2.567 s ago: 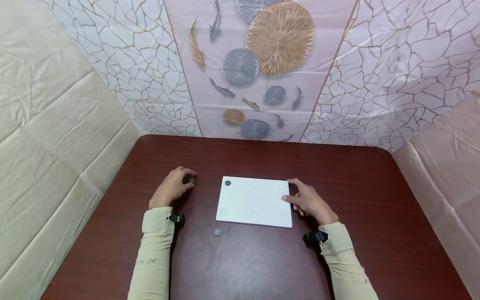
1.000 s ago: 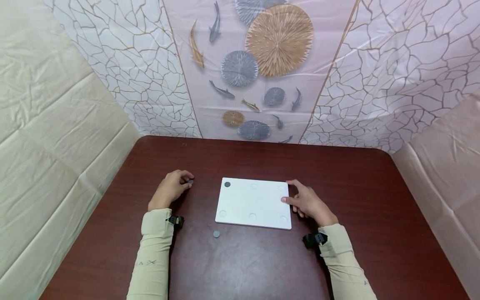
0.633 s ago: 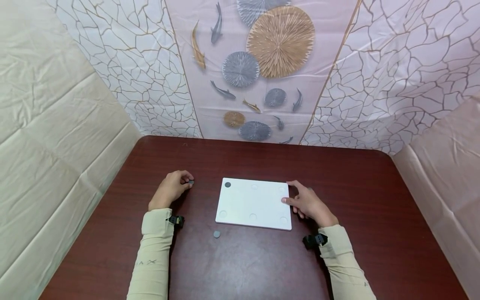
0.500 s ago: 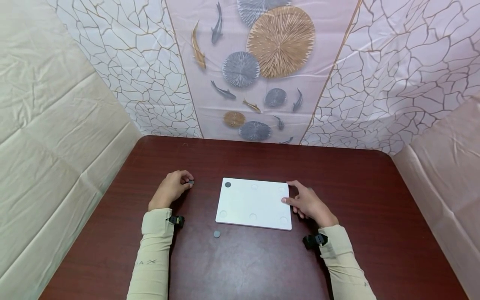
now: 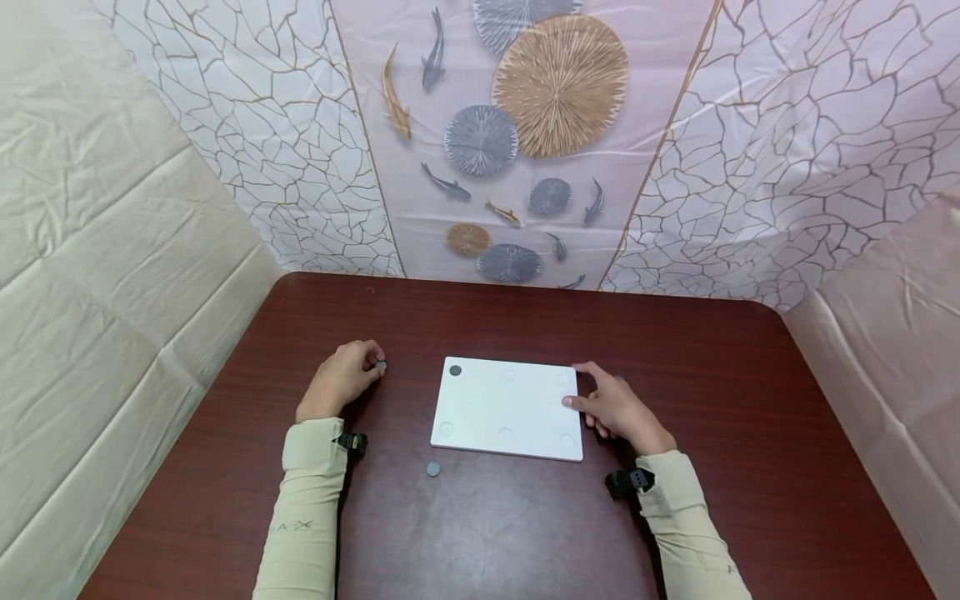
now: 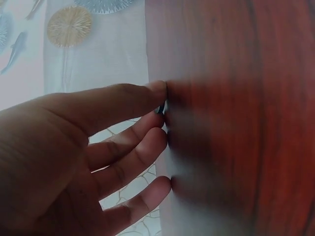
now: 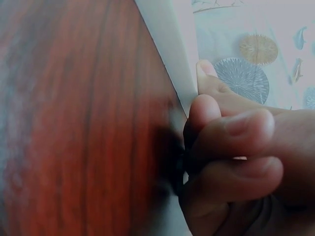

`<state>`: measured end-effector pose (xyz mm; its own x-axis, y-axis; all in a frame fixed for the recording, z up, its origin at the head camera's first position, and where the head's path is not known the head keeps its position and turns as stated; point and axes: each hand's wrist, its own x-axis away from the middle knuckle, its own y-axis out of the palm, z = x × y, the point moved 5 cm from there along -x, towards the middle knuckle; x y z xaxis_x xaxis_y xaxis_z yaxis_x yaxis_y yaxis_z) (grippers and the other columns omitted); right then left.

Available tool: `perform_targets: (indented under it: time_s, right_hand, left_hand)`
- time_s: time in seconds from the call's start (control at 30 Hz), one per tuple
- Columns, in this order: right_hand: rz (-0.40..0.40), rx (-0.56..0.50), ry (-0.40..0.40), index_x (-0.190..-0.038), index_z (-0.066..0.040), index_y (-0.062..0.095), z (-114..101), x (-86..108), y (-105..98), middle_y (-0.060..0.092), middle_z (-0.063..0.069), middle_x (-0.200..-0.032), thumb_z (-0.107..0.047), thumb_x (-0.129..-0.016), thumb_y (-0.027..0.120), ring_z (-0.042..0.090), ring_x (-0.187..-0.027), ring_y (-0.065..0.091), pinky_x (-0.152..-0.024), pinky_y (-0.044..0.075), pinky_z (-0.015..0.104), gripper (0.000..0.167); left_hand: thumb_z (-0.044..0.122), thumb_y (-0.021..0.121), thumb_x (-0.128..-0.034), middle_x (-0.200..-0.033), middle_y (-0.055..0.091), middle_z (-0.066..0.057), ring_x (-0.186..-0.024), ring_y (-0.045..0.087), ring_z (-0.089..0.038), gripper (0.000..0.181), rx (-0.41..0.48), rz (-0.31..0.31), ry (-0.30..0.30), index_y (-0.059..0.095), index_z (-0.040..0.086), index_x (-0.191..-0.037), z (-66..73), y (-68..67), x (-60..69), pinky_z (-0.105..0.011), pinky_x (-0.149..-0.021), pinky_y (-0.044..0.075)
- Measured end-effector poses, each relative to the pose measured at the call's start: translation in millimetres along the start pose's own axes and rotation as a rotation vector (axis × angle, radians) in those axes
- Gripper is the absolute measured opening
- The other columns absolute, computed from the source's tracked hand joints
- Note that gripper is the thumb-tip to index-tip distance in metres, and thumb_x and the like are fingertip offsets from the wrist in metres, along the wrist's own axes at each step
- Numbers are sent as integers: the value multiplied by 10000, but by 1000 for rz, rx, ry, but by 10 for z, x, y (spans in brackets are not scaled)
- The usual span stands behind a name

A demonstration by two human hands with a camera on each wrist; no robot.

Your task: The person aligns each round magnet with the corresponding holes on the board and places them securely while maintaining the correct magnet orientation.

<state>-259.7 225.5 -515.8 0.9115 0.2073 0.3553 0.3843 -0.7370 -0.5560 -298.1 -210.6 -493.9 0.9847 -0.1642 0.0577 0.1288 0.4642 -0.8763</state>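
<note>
My left hand is low over the table on the left, pinching a small grey disc between thumb and fingers. In the left wrist view only a sliver of this disc shows, and the fingertips meet the tabletop. A white rectangular board with shallow round recesses lies flat in the middle. A dark disc sits in its far left recess. At the board's right edge my right hand grips it, thumb on top and other fingers curled at the side.
Another grey disc lies on the brown table, just in front of the board's near left corner. Something small and grey peeks out behind the right hand, mostly hidden. A patterned cloth hangs behind the table.
The left thumb and fingers, apart around the disc at first, have come together on it. The board and the right hand have stayed in place.
</note>
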Motion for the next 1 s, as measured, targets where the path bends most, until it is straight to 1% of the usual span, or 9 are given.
perform_targets:
  time_s: [0.1, 0.2, 0.37, 0.57, 1.0]
  right_hand:
    - [3, 5, -3, -1616, -162, 348, -3, 0, -4, 605, 65, -646, -284, -1032, 717, 149, -434, 494, -439, 420, 294, 702]
    - [4, 6, -13, -1615, -157, 350, -6, 0, -2, 605, 65, -645, -288, -1031, 719, 149, -435, 494, -439, 421, 295, 703]
    - [4, 4, -3, -1613, -168, 355, 1, -6, -3, 604, 68, -646, -277, -1030, 721, 152, -434, 497, -437, 417, 290, 697]
    - [-6, -13, 10, -1615, -174, 348, 1, -10, 8, 604, 65, -642, -274, -1028, 723, 159, -443, 509, -445, 432, 301, 704]
    - [-1, -15, 2, -1615, -138, 344, -5, -13, 11, 583, 55, -612, -258, -1031, 721, 163, -425, 494, -437, 438, 302, 705]
  left_hand:
    - [165, 722, -1009, -1054, 682, -90, -958, 653, -258, 137, -42, 8, 9, 711, 91, -1124, -3, 9, -7, -504, -845, 538]
    - [179, 711, -1015, -1061, 684, -86, -960, 657, -254, 154, -59, 15, 9, 706, 88, -1139, -10, 16, -6, -508, -843, 543]
    - [181, 700, -1017, -1070, 687, -98, -962, 662, -261, 182, -68, 23, 14, 705, 69, -1160, -2, 16, 2, -519, -847, 546]
    - [176, 676, -1027, -1078, 679, -108, -961, 650, -265, 198, -81, 18, 22, 714, 58, -1181, 21, 14, 2, -511, -852, 543]
    - [170, 677, -1023, -1057, 676, -118, -964, 653, -274, 205, -89, 14, 49, 736, 37, -1167, 71, -5, 10, -525, -862, 543]
